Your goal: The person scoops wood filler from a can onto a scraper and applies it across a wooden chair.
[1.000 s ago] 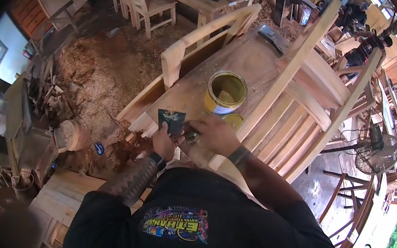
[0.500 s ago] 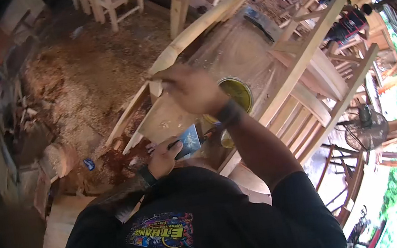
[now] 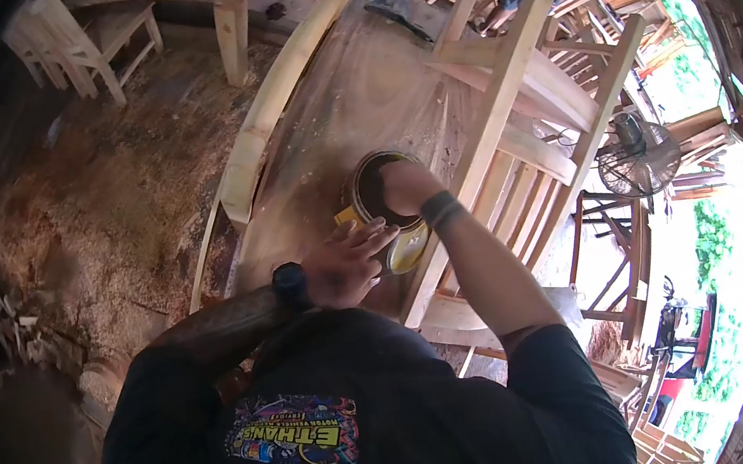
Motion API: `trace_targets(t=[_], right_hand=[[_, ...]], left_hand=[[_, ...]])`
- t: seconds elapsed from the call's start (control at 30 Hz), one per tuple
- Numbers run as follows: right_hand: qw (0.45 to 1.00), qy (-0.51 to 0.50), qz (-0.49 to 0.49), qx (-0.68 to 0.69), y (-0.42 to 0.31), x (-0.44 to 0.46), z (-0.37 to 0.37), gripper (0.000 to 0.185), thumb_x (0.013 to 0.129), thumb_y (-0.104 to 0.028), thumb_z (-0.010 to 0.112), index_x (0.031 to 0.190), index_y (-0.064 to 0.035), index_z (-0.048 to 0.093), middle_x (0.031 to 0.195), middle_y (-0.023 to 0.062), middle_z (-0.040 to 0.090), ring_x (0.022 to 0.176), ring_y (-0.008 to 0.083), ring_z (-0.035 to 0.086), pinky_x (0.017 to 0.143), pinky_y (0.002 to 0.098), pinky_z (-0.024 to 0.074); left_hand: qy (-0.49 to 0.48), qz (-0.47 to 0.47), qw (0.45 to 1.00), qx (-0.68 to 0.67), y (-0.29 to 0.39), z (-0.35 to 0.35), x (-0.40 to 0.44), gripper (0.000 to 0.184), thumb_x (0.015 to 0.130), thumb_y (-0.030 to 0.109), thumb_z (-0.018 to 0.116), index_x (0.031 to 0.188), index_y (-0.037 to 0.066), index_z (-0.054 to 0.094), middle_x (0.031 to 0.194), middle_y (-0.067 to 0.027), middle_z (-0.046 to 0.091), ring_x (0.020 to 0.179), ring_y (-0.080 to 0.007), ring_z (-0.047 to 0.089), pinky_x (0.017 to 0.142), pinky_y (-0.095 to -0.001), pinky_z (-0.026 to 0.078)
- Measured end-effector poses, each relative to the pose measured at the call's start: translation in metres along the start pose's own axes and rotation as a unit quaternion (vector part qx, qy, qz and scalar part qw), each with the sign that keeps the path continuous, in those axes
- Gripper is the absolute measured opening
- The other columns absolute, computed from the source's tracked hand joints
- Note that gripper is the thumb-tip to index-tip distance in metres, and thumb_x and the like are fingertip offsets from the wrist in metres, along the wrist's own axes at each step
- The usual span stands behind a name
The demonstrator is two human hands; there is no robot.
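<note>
A round open can (image 3: 347, 217) with a yellow label stands on the wide wooden board (image 3: 355, 95). My right hand (image 3: 408, 188) reaches into the can's mouth, and its fingers are hidden inside the rim. Against the can's near side is my left hand (image 3: 343, 265), palm down with its fingers stretched out and slightly apart. Beside the can, close to my left fingertips, there is a shiny yellowish round thing (image 3: 410, 248), partly covered; I cannot make out what it is.
A long pale wooden rail (image 3: 261, 125) edges the board on the left. To the right rises a slatted wooden chair frame (image 3: 523, 102), with a fan (image 3: 638, 155) beyond it. A dark flat object (image 3: 398, 14) lies at the board's far end. Wood shavings (image 3: 98, 191) cover the floor.
My right hand has moved from the end of the pale wood into the can. My left hand has shifted to the can's side; the blue card by it no longer shows. The view has turned.
</note>
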State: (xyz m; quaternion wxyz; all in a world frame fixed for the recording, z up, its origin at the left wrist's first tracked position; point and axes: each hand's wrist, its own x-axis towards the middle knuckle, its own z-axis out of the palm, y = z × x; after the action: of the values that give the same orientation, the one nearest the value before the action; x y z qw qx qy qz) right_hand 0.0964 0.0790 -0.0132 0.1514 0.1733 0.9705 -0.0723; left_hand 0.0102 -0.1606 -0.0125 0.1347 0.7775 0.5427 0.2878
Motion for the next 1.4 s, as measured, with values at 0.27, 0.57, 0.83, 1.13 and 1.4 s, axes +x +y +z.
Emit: trace_targets(t=[0.27,0.57,0.83,1.13,1.4], right_hand=[[0.992,-0.052,0.113,0.011,-0.006,0.025,0.065,0.025,0.096,-0.016,0.056,0.105,-0.0059,0.076,0.107,0.0167,0.077,0.1,0.0358,0.075,0.083,0.0468,0.062],[0.979,-0.187,0.069,-0.048,0.02,0.051,0.078,0.03,0.096,-0.022,0.058,0.115,-0.0077,0.077,0.119,0.0155,0.075,0.108,0.0326,0.073,0.091,0.0452,0.0586],[0.981,-0.192,-0.002,-0.018,0.039,0.053,0.074,0.029,0.09,-0.024,0.065,0.109,-0.0081,0.079,0.116,0.018,0.075,0.105,0.0317,0.073,0.09,0.0447,0.0571],[0.994,-0.078,0.029,0.067,0.003,0.006,-0.041,0.028,0.083,-0.02,0.063,0.098,-0.0008,0.077,0.101,0.0265,0.072,0.099,0.0446,0.07,0.087,0.0492,0.0561],[0.955,0.08,0.054,0.279,-0.017,-0.123,-0.153,0.033,0.09,-0.011,0.064,0.121,-0.0028,0.071,0.104,0.0243,0.073,0.1,0.0403,0.07,0.09,0.0444,0.0559]], left_hand=[[-0.012,-0.029,0.999,-0.04,-0.017,0.041,0.003,0.023,0.091,0.021,0.064,0.087,0.002,0.077,0.167,-0.0156,0.034,0.156,-0.0362,0.027,0.116,-0.0512,0.041],[0.013,-0.003,0.998,-0.062,-0.02,0.028,0.004,0.019,0.091,0.015,0.066,0.09,-0.002,0.074,0.16,-0.016,0.044,0.15,-0.0363,0.041,0.096,-0.0488,0.06],[0.001,-0.029,0.996,-0.083,-0.015,0.022,0.007,0.023,0.092,0.02,0.071,0.079,0.001,0.072,0.163,-0.0142,0.041,0.151,-0.0349,0.039,0.114,-0.046,0.048],[-0.004,-0.012,0.996,-0.087,-0.018,0.019,0.009,0.02,0.093,0.018,0.07,0.091,-0.001,0.076,0.158,-0.0198,0.047,0.149,-0.0376,0.04,0.116,-0.0453,0.045],[-0.017,-0.125,0.942,-0.31,-0.02,-0.013,0.022,0.038,0.105,0.024,0.056,0.13,-0.004,0.065,0.147,-0.0221,0.056,0.137,-0.0323,0.055,0.112,-0.0394,0.047]])
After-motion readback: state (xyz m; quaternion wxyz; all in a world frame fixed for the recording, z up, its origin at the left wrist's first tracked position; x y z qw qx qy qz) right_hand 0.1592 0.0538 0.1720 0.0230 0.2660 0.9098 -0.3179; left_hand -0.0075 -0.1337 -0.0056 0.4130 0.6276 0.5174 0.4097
